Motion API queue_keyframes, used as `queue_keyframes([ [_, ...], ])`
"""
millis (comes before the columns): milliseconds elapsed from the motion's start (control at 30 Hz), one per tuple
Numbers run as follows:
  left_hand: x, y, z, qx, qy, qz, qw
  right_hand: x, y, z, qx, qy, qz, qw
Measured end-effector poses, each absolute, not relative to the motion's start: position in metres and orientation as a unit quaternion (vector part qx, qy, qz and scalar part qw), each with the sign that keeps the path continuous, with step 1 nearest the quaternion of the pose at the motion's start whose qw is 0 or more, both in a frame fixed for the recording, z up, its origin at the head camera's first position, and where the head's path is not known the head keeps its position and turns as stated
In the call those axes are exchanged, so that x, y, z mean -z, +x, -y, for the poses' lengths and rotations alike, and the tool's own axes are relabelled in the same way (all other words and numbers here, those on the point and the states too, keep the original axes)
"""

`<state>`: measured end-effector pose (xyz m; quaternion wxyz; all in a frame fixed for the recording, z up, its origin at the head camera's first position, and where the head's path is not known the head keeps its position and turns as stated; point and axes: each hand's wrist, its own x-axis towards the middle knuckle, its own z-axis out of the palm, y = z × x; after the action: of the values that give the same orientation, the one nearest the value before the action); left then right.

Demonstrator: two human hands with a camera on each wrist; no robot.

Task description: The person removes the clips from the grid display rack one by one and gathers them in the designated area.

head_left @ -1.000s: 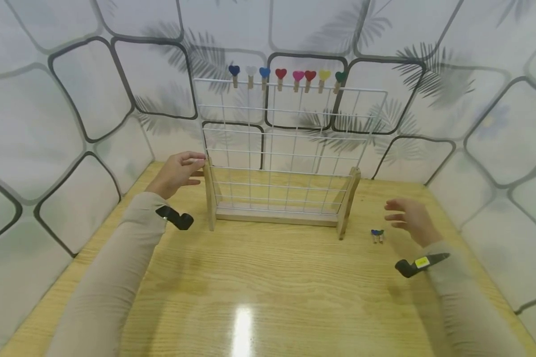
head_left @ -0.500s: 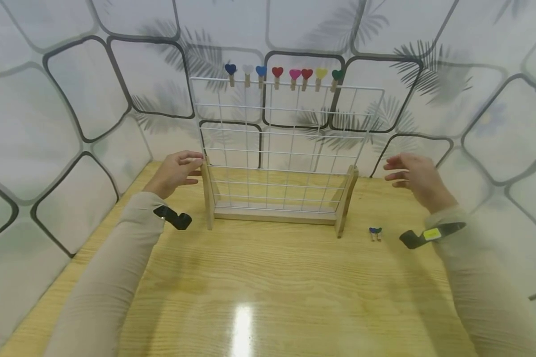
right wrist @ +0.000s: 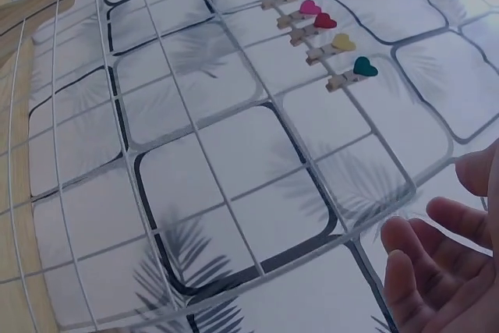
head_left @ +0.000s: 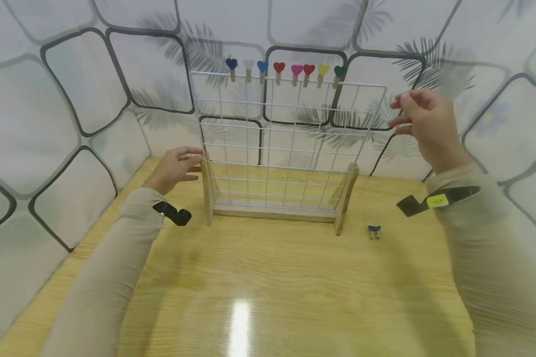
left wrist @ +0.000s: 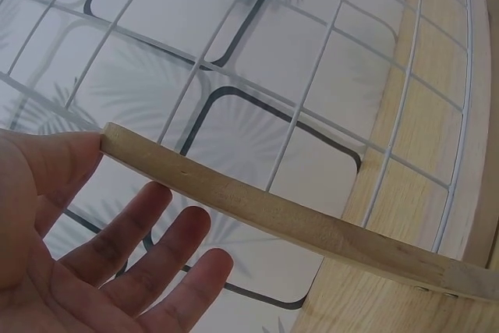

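A white wire grid rack [head_left: 278, 104] stands upright in wooden side supports on the table. Along its top bar sits a row of several heart-topped clothespins, among them a red heart clothespin [head_left: 279, 69] and a green one [right wrist: 364, 68] at the right end. My left hand [head_left: 174, 169] touches the top of the left wooden support [left wrist: 265, 200] with thumb and index tip, its other fingers loosely spread below. Raised beside the grid's upper right corner, my right hand [head_left: 431, 124] has softly bent fingers, and nothing shows between them in the right wrist view.
Two small heart clothespins [head_left: 374, 231] lie on the wooden table [head_left: 272, 277], right of the rack. A patterned cloth wall [head_left: 94, 84] surrounds the table at the back and both sides. A light reflection shines near the front.
My right hand has risen from beside the loose clothespins on the table to the height of the grid's top. The left hand stays at the left support. The clothespins keep their places.
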<state>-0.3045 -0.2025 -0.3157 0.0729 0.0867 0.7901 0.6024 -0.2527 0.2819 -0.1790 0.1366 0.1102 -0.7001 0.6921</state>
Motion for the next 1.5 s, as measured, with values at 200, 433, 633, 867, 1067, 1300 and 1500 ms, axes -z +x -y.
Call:
queue_keyframes([
  [200,0.315,-0.305,0.201,-0.610,0.084,-0.784,0.074,0.159,-0.260,-0.260,-0.710,0.102,0.681,0.145],
  [433,0.317,-0.303,0.202,-0.612,0.080,-0.783,0.076,0.151,-0.269,-0.241,-0.746,0.100,0.647,0.122],
  [633,0.321,-0.303,0.203,-0.606,0.083,-0.787,0.074,0.146,-0.272,-0.227,-0.749,0.113,0.646,0.100],
  [867,0.320,-0.301,0.204,-0.605,0.081,-0.789,0.071,0.139,-0.280,-0.211,-0.745,0.122,0.653,0.060],
  [1067,0.318,-0.302,0.204,-0.605,0.087,-0.788,0.071,0.136,-0.286,-0.200,-0.724,0.112,0.678,0.049],
  [1300,0.318,-0.303,0.203,-0.605,0.088,-0.788,0.071,0.136,-0.291,-0.194,-0.698,0.099,0.707,0.053],
  [1500,0.316,-0.302,0.202,-0.603,0.089,-0.790,0.070,0.136,-0.294,-0.191,-0.683,0.087,0.721,0.082],
])
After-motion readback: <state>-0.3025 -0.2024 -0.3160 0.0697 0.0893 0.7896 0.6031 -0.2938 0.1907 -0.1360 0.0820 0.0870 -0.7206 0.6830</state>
